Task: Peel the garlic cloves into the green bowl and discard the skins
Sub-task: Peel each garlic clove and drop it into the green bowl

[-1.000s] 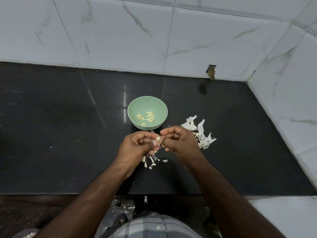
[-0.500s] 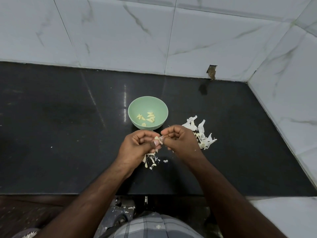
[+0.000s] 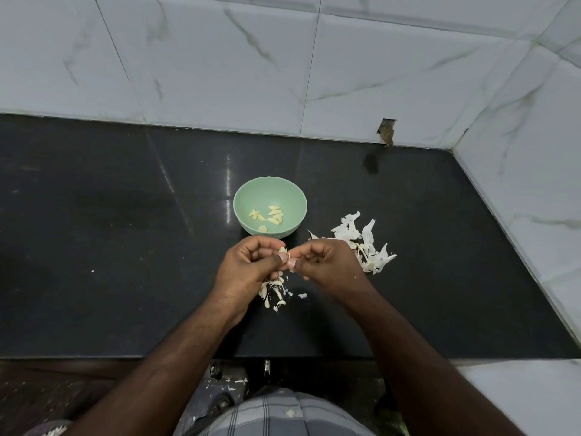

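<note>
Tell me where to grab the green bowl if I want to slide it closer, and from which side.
Likely best: pinch the green bowl at its bare right rim, coming from above and the right. It stands upright and open, the peeled cloves lie low inside, and both the left hand and right hand, busy with a clove, crowd its near edge.

A glossy black countertop (image 3: 94,247) meets white marble-veined wall tiles (image 3: 220,58), one notched by a small hole (image 3: 386,133).
</note>
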